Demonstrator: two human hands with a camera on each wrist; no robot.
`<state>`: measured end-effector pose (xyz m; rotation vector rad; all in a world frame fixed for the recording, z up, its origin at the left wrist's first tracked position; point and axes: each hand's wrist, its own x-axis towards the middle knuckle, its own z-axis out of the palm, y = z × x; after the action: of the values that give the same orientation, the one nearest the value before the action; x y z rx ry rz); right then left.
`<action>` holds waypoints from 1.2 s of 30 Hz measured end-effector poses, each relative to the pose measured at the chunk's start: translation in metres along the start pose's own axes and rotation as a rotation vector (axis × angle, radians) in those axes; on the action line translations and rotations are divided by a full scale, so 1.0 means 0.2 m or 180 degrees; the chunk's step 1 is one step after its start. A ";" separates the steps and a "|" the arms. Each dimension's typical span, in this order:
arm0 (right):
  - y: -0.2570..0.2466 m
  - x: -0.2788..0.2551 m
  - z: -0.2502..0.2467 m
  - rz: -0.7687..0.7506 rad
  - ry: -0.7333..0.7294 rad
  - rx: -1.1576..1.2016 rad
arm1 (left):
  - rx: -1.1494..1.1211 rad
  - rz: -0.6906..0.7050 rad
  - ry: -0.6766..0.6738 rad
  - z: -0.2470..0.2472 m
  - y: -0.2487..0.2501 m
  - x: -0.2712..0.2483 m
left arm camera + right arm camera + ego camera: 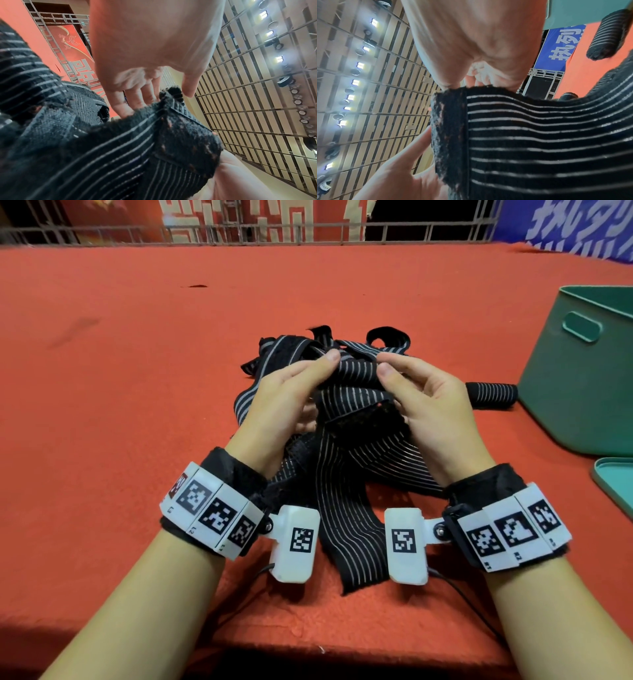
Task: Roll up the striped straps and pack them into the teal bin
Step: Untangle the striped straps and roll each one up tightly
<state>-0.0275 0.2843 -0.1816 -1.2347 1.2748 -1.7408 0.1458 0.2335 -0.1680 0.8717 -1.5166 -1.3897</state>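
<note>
Presently on hand, with places taken from the tall teal plastic bin with an oval handle slot (579,364), standing at the right side of the red felt-covered table (137,371): one tightly rolled black strap with thin white stripes (493,395), lying on the table just beside the bin's near-left corner and not inside it; one loose tangled heap of black elastic straps with white stripes (342,460), well to the left of the bin, its tails trailing toward the table's near edge; one flat teal lid or tray (616,491), only partly in view, just in front of the bin. Left hand (281,402), held above the heap: thumb and fingers pinch the left side of a striped strap end. Right hand (428,402), on the bin side of the left: thumb and fingers curl round the right side of the same end, where a fuzzy black fastening patch (448,135) caps the stripes, as the right wrist view shows. Bin interior not visible from any view; contents cannot be told. Progress, as a judgement: early. One roll appears finished but unpacked; a second appears to be just starting at its patch end, with no turns plainly wound; the heap seems to hold several more lengths, exact count unclear. Outstanding: winding the held strap, rolling the remainder, placing every roll in the bin.
</note>
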 end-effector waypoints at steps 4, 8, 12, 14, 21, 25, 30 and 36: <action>0.00 -0.01 0.01 -0.0014 -0.0053 -0.0134 | 0.0008 0.0222 0.0014 -0.01 -0.03 -0.01; -0.06 -0.05 0.01 0.0105 -0.0396 -0.0073 | -0.0064 0.0515 0.0114 -0.01 -0.03 -0.02; -0.05 -0.06 0.02 0.0249 -0.0900 -0.0372 | -0.0273 0.0836 0.0299 0.01 -0.03 0.00; -0.01 -0.06 0.03 0.0201 -0.0878 -0.0897 | -0.0320 0.0942 0.0353 0.02 -0.03 0.00; 0.05 -0.05 -0.05 -0.0441 -0.0356 -0.2250 | -0.0493 0.0998 0.0886 -0.01 -0.05 0.01; 0.02 -0.06 -0.05 -0.0205 -0.0467 -0.1958 | -0.0589 0.0982 0.1001 -0.04 -0.05 0.03; -0.07 -0.10 -0.01 0.0931 -0.1489 -0.0604 | -0.0755 0.1044 0.1081 -0.05 -0.03 0.05; -0.02 -0.08 -0.06 0.0443 -0.0963 -0.2025 | -0.0847 0.0941 0.0941 -0.06 -0.01 0.04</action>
<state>-0.0330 0.3031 -0.1827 -1.6302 1.7372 -1.0177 0.1547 0.2215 -0.1692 0.6262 -1.1509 -1.1552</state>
